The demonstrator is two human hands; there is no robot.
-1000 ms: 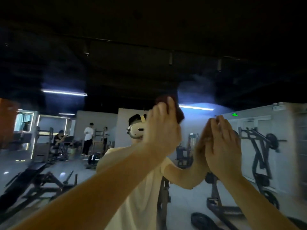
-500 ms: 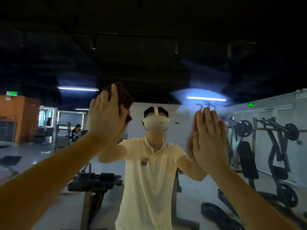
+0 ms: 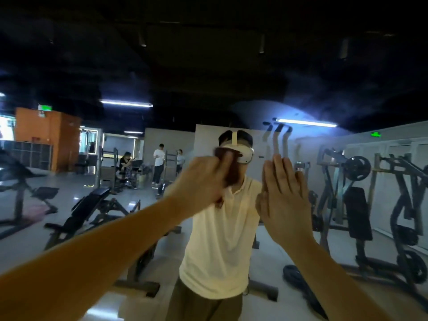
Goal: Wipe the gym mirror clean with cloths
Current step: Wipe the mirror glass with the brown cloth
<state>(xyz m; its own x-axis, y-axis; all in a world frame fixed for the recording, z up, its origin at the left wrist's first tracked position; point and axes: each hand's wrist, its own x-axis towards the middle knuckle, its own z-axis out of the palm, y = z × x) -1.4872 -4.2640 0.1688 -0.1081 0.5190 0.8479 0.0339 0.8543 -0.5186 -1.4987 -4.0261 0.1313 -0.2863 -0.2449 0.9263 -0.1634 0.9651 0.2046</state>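
Left hand (image 3: 203, 179) is up against the mirror (image 3: 231, 77) with a dark brown cloth (image 3: 231, 172) bunched under it. The cloth sticks out past the fingers toward one o'clock. That hand is blurred, so I cannot tell whether the fingers curl round the cloth or lie flat on it. The cloth sits on the glass near the middle of the view, right over the reflected white headset (image 3: 244, 155).

At three o'clock from the cloth, the right hand (image 3: 283, 195) is spread flat on the glass. Its fingers are straight and close together, pointing to twelve, and it holds nothing. Its reflection meets it palm to palm.

A pale, hazy smear (image 3: 266, 107) hangs on the glass at one o'clock from the cloth, just under the dark ceiling.

Everything else is reflection. Below the cloth, at six o'clock, stands the person's cream short-sleeved shirt (image 3: 220, 239). At eight o'clock a black weight bench (image 3: 92, 209) tilts upward. At three o'clock, beyond the right hand, is a plate-loaded machine (image 3: 356, 167) with a round weight plate on it. At ten o'clock a few people (image 3: 159, 163) stand or sit beside racks, and further that way is an orange wall (image 3: 46, 135).

Two green lit signs show, one (image 3: 375, 134) at two o'clock and one (image 3: 45, 107) at ten, both too small to read.
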